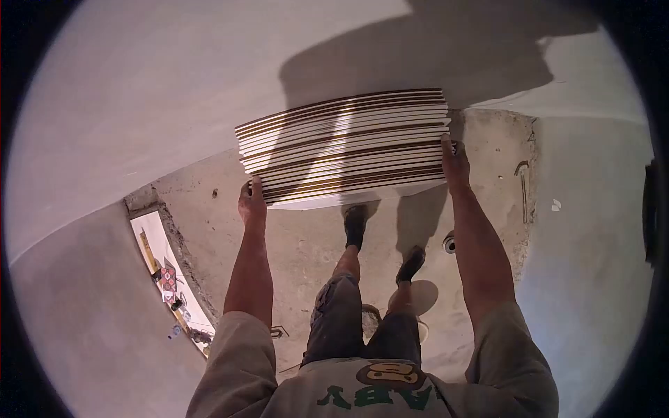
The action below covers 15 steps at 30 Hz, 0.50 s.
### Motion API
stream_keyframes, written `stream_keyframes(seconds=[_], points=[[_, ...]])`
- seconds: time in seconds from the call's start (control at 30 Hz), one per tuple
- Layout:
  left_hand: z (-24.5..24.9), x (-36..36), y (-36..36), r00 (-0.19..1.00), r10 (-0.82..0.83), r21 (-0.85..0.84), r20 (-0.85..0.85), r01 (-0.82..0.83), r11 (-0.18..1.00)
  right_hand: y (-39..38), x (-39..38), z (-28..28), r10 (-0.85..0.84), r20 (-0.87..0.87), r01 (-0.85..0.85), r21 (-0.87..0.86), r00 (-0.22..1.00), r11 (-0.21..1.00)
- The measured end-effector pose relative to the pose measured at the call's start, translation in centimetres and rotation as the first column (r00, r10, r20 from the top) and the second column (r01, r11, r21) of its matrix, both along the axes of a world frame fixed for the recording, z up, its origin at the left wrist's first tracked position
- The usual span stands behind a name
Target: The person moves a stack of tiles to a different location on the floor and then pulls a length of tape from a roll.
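Note:
A wide stack of thin boards (pixel 345 148), white with brown edges showing as stripes, spans the space between my two hands in front of me. My left hand (pixel 252 200) is closed round its lower left corner, thumb on the near face. At the right end, my right hand (pixel 456 164) grips the edge with the thumb up along the side. The stack tilts slightly, its right end higher in the view. Fingers behind the boards are mostly hidden.
Rough concrete floor (pixel 300 244) lies below, with a round pipe opening (pixel 449 244) near my foot. Grey walls (pixel 592 230) close in around. At the left, a doorway shows a pale strip of floor (pixel 148 224) with assorted small items. A bent pipe (pixel 524 191) runs at the right.

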<state>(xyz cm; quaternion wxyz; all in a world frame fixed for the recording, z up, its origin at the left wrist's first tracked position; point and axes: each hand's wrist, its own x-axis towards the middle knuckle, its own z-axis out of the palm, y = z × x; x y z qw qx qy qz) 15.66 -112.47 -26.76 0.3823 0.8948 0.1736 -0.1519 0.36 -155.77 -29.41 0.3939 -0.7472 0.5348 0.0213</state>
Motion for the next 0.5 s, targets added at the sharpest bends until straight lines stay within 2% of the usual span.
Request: stream_keyframes(seconds=[0.03, 0.13, 0.23, 0.33, 0.43, 0.5], points=[[-0.2, 0.1, 0.0, 1.0, 0.0, 0.062, -0.002, 0.0, 0.998, 0.0, 0.1, 0.3, -0.009, 0.003, 0.009, 0.02, 1.0, 1.0], [1.1, 0.1, -0.3, 0.999, -0.035, 0.004, -0.036, 0.035, 0.999, -0.2, -0.5, -1.1, -0.017, 0.034, 0.017, 0.004, 0.999, 1.0], [-0.1, 0.2, 0.5, 0.998, -0.029, 0.018, -0.05, 0.03, 0.999, -0.5, -0.8, -1.9, -0.008, 0.0, 0.008, -0.02, 1.0, 1.0], [-0.1, 0.1, 0.7, 0.998, -0.054, 0.018, -0.019, 0.055, 0.998, -0.2, -0.6, -0.5, 0.01, 0.099, -0.015, 0.05, 0.995, 0.999], [-1.1, 0.2, 1.6, 0.995, -0.102, 0.046, 0.0, 0.102, 0.994, 0.1, -0.6, -0.5, -0.001, 0.025, 0.001, -0.002, 1.0, 1.0], [-0.5, 0.1, 1.0, 0.996, -0.091, 0.085, 0.018, 0.089, 0.992, 0.5, -0.6, 0.2, -0.005, 0.069, 0.003, 0.023, 0.998, 1.0]])
